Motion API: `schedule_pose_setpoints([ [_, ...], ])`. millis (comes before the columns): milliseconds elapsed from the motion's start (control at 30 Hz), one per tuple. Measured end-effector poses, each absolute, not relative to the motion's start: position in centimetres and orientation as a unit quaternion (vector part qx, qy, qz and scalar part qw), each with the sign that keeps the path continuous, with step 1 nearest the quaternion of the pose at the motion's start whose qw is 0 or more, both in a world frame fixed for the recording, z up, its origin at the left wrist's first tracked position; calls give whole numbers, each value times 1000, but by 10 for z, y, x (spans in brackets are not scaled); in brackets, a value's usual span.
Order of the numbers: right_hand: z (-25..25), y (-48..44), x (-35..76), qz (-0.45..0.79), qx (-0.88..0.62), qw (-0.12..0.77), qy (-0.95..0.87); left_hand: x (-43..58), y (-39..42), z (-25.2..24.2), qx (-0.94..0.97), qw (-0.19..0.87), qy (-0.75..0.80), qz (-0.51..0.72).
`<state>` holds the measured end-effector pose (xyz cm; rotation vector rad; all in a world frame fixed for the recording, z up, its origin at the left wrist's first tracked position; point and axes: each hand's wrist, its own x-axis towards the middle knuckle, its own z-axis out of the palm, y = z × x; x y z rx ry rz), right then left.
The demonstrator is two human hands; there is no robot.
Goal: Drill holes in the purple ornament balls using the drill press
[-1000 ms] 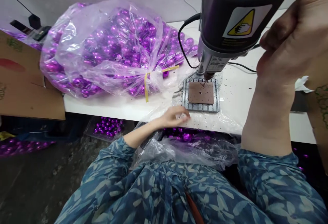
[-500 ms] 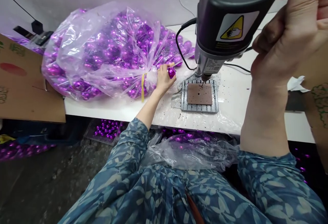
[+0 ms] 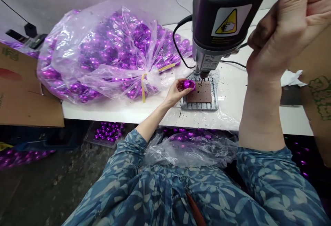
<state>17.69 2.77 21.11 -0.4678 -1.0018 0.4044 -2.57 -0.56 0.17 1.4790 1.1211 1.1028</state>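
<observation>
My left hand (image 3: 176,92) pinches a shiny purple faceted ball (image 3: 189,85) at the left edge of a brown board (image 3: 206,97) with a small dark hole. The board lies on the slotted metal base (image 3: 192,106) of a small drill press (image 3: 227,15). Its drill bit (image 3: 202,81) points down just to the right of the ball, apart from it. My right hand (image 3: 289,22) is raised beside the black drill head, fingers curled closed; whatever they grip is hidden.
A large tied clear bag (image 3: 103,53) of purple balls fills the table's left side. Cardboard boxes (image 3: 28,91) flank both ends. Below the table edge are an open plastic bag (image 3: 188,150) and a bin (image 3: 104,133) with more balls. Dark shavings dot the white tabletop (image 3: 230,98).
My left hand has carried the purple ball from beside the bag's knot rightward to the board under the drill. My right hand stays curled beside the drill head; the view has shifted slightly.
</observation>
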Motion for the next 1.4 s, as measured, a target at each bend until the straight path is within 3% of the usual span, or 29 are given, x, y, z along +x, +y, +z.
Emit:
schedule_pose_setpoints([
  [267, 208, 26, 179, 148, -261, 808, -507, -11, 13, -15, 681, 411, 432, 426],
  [633, 206, 28, 181, 149, -265, 812, -498, 6, 15, -36, 643, 465, 396, 463],
  [1033, 219, 7, 176, 219, -258, 798, -499, 11, -2, -26, 726, 340, 399, 445],
  [1400, 216, 11, 178, 226, -233, 806, -495, 17, 6, -39, 702, 413, 370, 447],
])
